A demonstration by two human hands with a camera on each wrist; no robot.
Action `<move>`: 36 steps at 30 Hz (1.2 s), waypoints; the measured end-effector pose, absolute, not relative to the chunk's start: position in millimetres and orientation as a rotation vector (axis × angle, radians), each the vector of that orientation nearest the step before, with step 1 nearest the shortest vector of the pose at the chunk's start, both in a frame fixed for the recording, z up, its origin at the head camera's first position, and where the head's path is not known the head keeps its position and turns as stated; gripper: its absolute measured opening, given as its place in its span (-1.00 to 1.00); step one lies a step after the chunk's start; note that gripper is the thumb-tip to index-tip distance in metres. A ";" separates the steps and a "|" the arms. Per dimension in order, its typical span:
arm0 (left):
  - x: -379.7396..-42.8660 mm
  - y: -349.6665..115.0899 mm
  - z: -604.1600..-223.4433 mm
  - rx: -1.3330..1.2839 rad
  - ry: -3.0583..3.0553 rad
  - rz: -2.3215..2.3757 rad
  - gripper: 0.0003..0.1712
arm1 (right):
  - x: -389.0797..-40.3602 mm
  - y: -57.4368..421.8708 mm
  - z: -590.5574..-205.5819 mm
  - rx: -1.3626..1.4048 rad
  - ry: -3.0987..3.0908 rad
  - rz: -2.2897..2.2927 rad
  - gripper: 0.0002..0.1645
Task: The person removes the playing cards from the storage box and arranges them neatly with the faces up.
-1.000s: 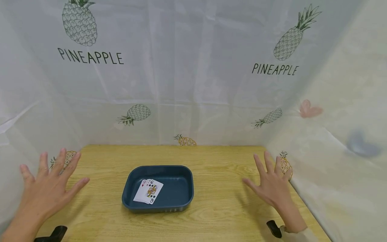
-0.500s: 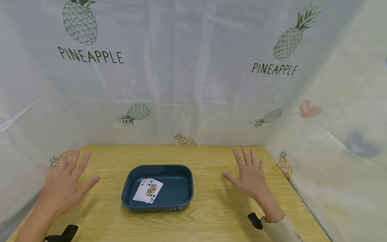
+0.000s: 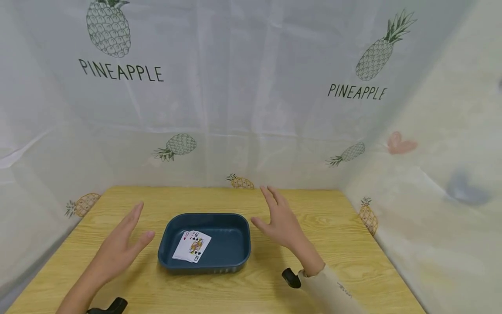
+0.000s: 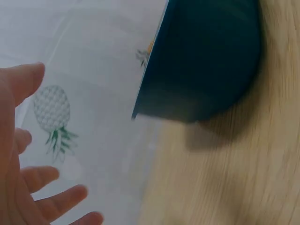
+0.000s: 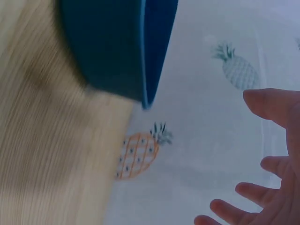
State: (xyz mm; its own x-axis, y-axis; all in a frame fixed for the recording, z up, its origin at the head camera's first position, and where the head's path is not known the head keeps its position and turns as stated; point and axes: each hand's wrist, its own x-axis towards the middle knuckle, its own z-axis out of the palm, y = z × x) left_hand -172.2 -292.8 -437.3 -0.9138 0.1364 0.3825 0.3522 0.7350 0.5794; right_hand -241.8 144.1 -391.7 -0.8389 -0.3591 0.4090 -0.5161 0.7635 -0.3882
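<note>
A dark blue rectangular tray (image 3: 231, 267) with rounded corners rests on the wooden table. Inside it, toward the left, lies a small fanned stack of playing cards (image 3: 192, 247), face up, a queen on top. My left hand (image 3: 119, 250) hovers left of the tray, thumb apart from the extended fingers, holding nothing. On the other side my right hand (image 3: 281, 222) hangs over the table close to the tray's right rim, its fingers extended and holding nothing. Each wrist view shows the tray's outer wall (image 4: 206, 61) apart from the spread fingers (image 5: 229, 211).
The light wood table (image 3: 333, 244) ends at a white curtain (image 3: 243, 109) printed with pineapples, which rises behind it. More of this cloth hangs along the left and right sides (image 3: 431, 209). Black straps with camera mounts (image 3: 291, 278) sit at both wrists.
Both hands have moved inward from the table's sides toward the tray and turned so the palms face each other. The tray and cards have stayed in place.
</note>
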 end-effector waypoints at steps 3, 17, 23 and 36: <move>-171.7 -282.1 -439.9 -0.362 -2.652 -1.067 0.01 | -242.6 122.0 -392.8 0.720 -2.672 0.814 0.09; -176.8 -252.4 -454.4 -0.234 -2.734 -1.360 0.00 | -243.4 49.6 -412.9 0.858 -2.755 1.038 -0.03; -177.1 -257.5 -462.0 -0.118 -2.779 -1.516 0.05 | -245.1 30.7 -427.6 0.898 -2.797 1.077 -0.06; -177.3 -255.6 -468.6 -0.187 -2.747 -1.668 0.08 | -247.9 1.7 -450.2 0.876 -2.905 1.041 -0.06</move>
